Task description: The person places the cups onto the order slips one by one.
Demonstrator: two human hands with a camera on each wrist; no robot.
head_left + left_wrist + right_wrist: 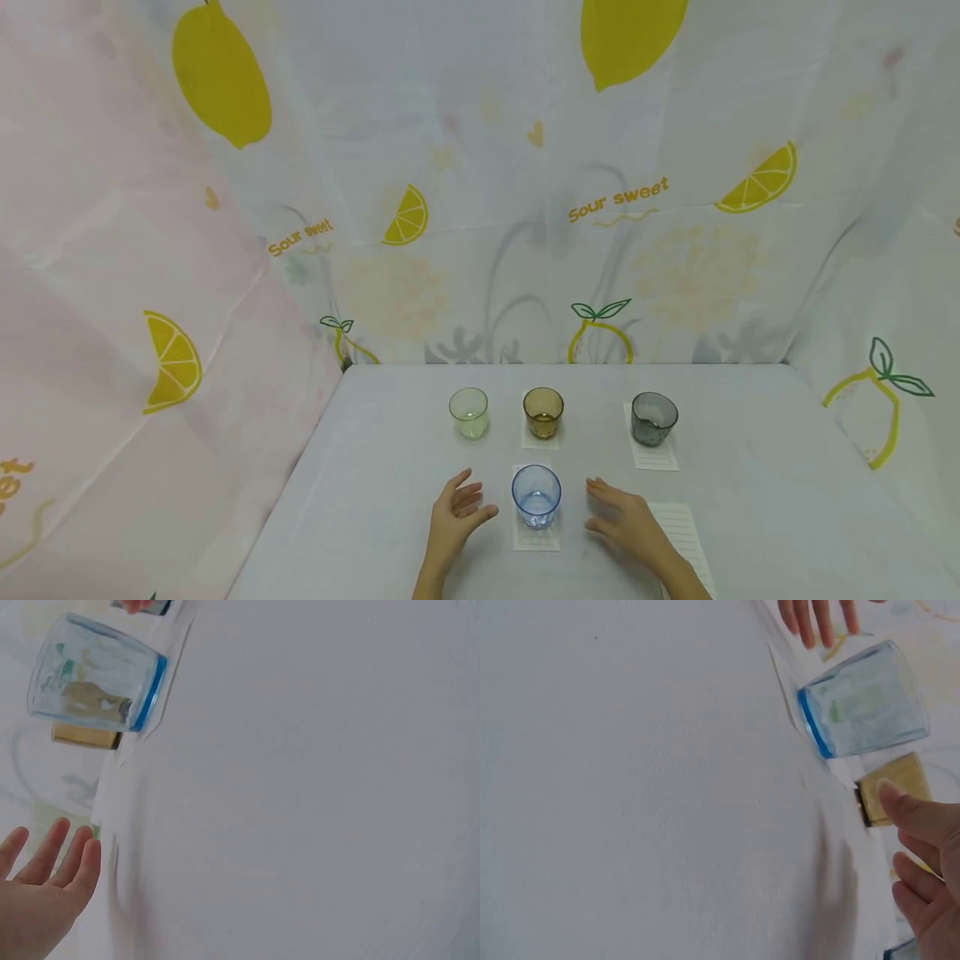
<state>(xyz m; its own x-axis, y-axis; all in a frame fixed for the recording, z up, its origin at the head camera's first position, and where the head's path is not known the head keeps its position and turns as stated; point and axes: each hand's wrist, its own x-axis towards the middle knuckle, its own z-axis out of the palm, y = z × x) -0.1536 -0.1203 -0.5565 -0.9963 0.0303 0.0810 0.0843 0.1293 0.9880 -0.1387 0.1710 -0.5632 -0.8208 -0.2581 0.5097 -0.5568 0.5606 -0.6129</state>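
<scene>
A clear blue glass [536,498] stands upright on a white paper card [537,542] near the front of the table, between both hands. My left hand [457,512] is just left of it with fingers spread and apart from the glass. To its right hovers my right hand [626,521], fingers loosely bent and holding nothing. In the left wrist view the blue glass [97,675] lies beyond the fingertips of the left hand [49,892]. The right wrist view has the blue glass [866,701] above the thumb of the right hand [922,847].
Behind stand a green glass [469,414] on the bare cloth, an amber glass [543,414] on a card, and a grey glass [654,419] on another card. A lined card [678,533] lies partly under the right forearm. A lemon-print curtain [480,275] borders the table.
</scene>
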